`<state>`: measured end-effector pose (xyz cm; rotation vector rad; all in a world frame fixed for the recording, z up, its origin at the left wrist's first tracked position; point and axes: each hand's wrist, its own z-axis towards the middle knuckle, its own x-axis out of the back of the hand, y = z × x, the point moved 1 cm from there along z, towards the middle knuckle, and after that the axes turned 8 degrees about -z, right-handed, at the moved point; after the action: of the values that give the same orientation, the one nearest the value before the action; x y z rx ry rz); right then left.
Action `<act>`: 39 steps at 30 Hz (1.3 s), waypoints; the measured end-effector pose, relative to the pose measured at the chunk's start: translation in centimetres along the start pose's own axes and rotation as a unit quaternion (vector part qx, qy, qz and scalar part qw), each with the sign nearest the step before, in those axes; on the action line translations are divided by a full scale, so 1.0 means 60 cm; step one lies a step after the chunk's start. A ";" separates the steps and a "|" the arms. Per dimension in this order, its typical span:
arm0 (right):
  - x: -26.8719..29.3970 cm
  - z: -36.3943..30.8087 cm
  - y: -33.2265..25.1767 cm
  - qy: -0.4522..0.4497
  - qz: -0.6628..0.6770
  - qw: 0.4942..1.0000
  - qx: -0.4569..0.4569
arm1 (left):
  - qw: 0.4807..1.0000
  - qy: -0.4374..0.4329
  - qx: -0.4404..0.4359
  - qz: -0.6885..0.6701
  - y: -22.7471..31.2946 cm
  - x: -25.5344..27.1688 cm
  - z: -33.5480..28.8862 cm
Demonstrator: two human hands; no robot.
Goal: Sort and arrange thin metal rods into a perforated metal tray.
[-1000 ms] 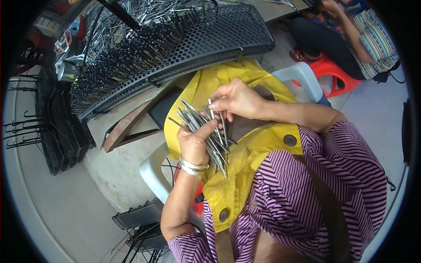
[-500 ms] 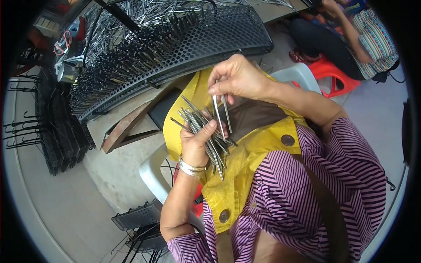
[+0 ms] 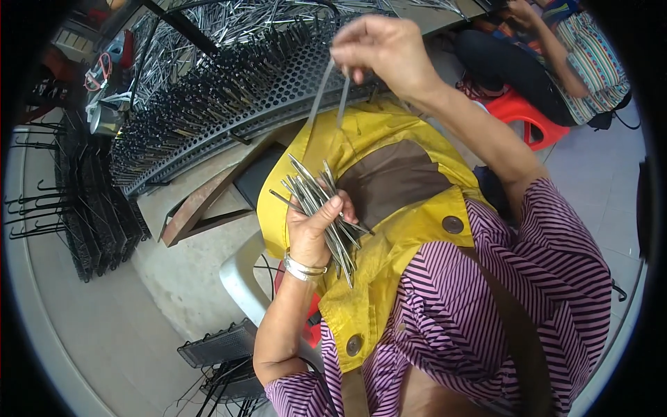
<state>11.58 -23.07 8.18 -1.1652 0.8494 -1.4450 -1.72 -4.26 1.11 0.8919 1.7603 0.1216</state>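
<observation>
My left hand (image 3: 313, 226) is closed round a loose bundle of thin metal rods (image 3: 326, 219), held over the yellow apron (image 3: 396, 250) on my lap. Pinched by their upper ends in my right hand (image 3: 385, 52), two long thin metal rods (image 3: 321, 97) hang down, smeared by motion. That hand is raised at the front edge of a black perforated rack (image 3: 306, 76). Dense rows of dark upright rods (image 3: 201, 97) fill the holes on the rack's left and middle. The rack's right end is partly hidden behind my right hand.
Behind the rack lies a big heap of loose metal rods (image 3: 243, 14). Black hooked racks (image 3: 83, 194) stand at the left, more black racks (image 3: 222, 347) low on the floor. A person (image 3: 590, 55) sits near a red stool (image 3: 528, 118) at the right.
My right hand has lifted away from the bundle, up and slightly right toward the rack, carrying two rods. My left hand with the bundle has barely moved.
</observation>
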 end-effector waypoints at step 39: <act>-0.059 0.134 -0.004 -0.019 -0.206 0.869 0.450 | 0.998 -0.008 -0.019 0.052 0.012 -0.016 -0.001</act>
<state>19.16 -18.90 9.85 -0.6428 -0.1740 -1.8464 -1.28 -4.33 2.26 0.9532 1.6913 0.2145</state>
